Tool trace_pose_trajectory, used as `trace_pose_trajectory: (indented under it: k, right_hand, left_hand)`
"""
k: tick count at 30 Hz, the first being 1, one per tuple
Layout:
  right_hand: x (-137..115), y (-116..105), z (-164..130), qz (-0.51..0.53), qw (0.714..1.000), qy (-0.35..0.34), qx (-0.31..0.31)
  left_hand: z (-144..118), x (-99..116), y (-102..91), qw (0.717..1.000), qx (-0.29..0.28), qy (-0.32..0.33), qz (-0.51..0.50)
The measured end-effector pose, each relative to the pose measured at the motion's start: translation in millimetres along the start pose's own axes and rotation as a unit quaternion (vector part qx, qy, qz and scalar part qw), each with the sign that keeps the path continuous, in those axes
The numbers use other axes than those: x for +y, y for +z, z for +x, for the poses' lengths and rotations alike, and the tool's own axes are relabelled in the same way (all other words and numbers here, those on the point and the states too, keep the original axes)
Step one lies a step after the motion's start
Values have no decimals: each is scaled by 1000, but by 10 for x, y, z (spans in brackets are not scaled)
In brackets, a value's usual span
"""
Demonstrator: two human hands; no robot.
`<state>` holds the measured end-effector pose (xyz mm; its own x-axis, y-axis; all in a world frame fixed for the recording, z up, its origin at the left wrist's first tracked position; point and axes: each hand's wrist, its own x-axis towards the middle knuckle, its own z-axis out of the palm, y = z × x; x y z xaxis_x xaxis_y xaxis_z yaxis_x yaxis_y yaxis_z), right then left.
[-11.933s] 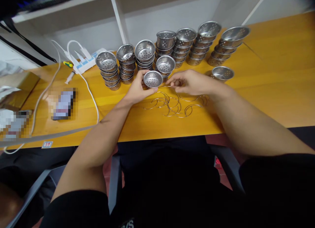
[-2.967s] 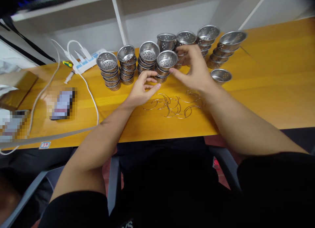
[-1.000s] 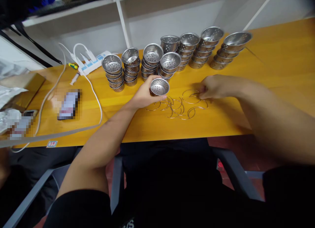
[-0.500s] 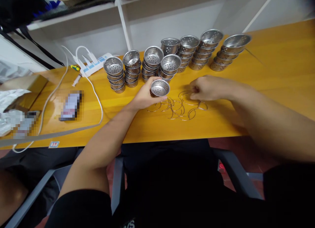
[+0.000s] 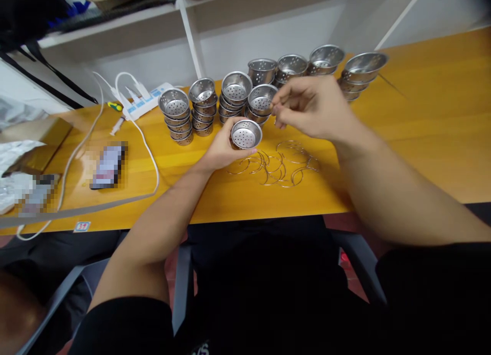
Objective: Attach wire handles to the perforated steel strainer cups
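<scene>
My left hand (image 5: 218, 151) grips a small perforated steel cup (image 5: 246, 134), held just above the yellow table (image 5: 422, 135) with its mouth up. My right hand (image 5: 312, 107) is raised to the right of the cup, thumb and fingertips pinched together near it as if on a thin wire; the wire itself is hard to make out. A loose pile of curved wire pieces (image 5: 282, 163) lies on the table under and between both hands. Stacks of the same cups (image 5: 235, 91) stand in a row behind.
More cup stacks run from the left (image 5: 175, 114) to the far right (image 5: 362, 66). A white power strip (image 5: 148, 95) and its cable (image 5: 151, 155) lie at left, with a blurred phone (image 5: 107, 163) and a cardboard box (image 5: 36, 135). A white shelf upright (image 5: 187, 27) rises behind.
My right hand has lifted off the wire pile and moved up and left toward the cup, fingers pinched. The left hand keeps the cup almost still.
</scene>
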<state>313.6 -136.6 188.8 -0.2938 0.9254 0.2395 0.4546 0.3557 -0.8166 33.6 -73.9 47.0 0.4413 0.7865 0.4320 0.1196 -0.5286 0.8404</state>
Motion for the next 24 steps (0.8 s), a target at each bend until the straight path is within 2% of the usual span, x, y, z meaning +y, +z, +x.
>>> trace_pose_trajectory:
  k: [3, 7, 11, 17, 21, 24]
  right_hand:
    - [68, 197, 17, 48, 999, 18, 10]
    - [193, 296, 60, 61, 997, 27, 26]
    - [276, 301, 76, 4, 998, 28, 47]
    - [259, 300, 59, -92, 994, 51, 36]
    - [395, 360, 90, -102, 993, 21, 51]
    - [649, 455, 171, -42, 996, -54, 62]
  left_hand:
    - [-2, -10, 12, 1000, 12, -9, -16]
    - [0, 26, 3, 1000, 12, -23, -14]
    - [3, 89, -30, 1000, 18, -12, 4]
    - [22, 147, -57, 999, 24, -14, 20]
    - [34, 135, -74, 998, 39, 18, 38]
    - [38, 26, -83, 997, 43, 16, 56]
